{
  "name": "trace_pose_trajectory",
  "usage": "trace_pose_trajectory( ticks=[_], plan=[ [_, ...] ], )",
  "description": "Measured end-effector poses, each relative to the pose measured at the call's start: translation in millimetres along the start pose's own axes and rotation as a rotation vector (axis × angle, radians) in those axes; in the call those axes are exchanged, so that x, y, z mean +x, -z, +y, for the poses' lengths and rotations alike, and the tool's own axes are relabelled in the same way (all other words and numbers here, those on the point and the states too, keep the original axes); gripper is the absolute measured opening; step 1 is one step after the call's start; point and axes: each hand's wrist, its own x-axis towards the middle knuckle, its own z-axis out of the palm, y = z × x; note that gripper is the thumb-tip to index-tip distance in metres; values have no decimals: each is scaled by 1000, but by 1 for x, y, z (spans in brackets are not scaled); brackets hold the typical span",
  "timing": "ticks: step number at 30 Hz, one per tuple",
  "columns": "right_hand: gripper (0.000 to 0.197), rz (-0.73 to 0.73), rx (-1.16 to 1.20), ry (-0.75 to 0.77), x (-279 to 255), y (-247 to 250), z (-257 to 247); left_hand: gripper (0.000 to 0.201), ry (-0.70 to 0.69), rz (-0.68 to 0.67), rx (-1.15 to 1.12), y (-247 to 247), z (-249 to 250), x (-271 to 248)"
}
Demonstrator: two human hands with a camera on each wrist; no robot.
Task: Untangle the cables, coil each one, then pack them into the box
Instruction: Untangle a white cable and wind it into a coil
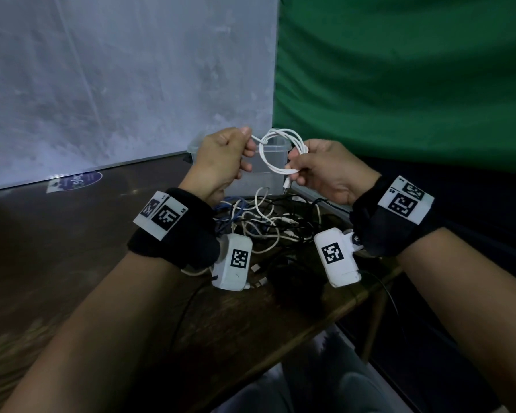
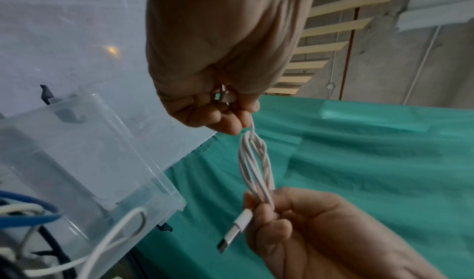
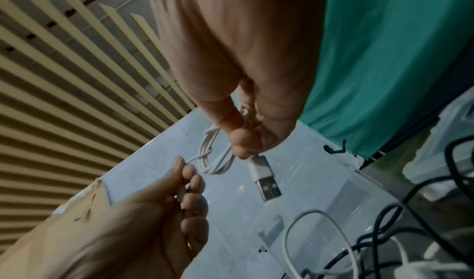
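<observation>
A white USB cable [image 1: 276,150] is wound into a small coil and held in the air between both hands, in front of the clear plastic box [image 1: 268,181]. My left hand [image 1: 246,144] pinches the cable's loose end, which passes around the coil [image 2: 256,161] like a wrap. My right hand [image 1: 298,166] grips the coil's other side, and the USB plug [image 3: 264,178] sticks out below its fingers. In the left wrist view a small metal connector [image 2: 224,96] shows inside the left hand's curled fingers. The box [image 2: 77,151] stands open with nothing visible inside it.
A tangle of white, black and blue cables [image 1: 265,225] lies on the dark wooden table [image 1: 72,248] just below my hands. A coiled black cable [image 1: 298,281] sits near the table's right edge [image 1: 367,296]. A grey board stands behind on the left, green cloth on the right.
</observation>
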Motion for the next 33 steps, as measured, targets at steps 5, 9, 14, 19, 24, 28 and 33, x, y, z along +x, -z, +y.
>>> trace_pose_trajectory(
  ticks=[5,9,14,19,24,28,33],
  plan=[
    [13,-14,30,-15,0,6,1,31,36,2,-25,5,0,1],
    [11,44,110,-5,1,13,0,21,-36,-72,145,11,4,-2],
    [10,95,210,-4,1,14,-5,12,14,-251,474,20,-1,-3],
    [6,29,246,-32,-1,9,-11,16,72,-224,590,17,-5,-3],
    [9,-78,209,-112,-2,10,-14,20,132,-88,266,14,-10,-1],
    [10,-110,218,-139,-1,10,-13,17,231,-189,-71,7,-8,-5],
    [11,-95,238,-148,1,10,-11,12,269,-307,-339,9,1,-8]
  ],
)
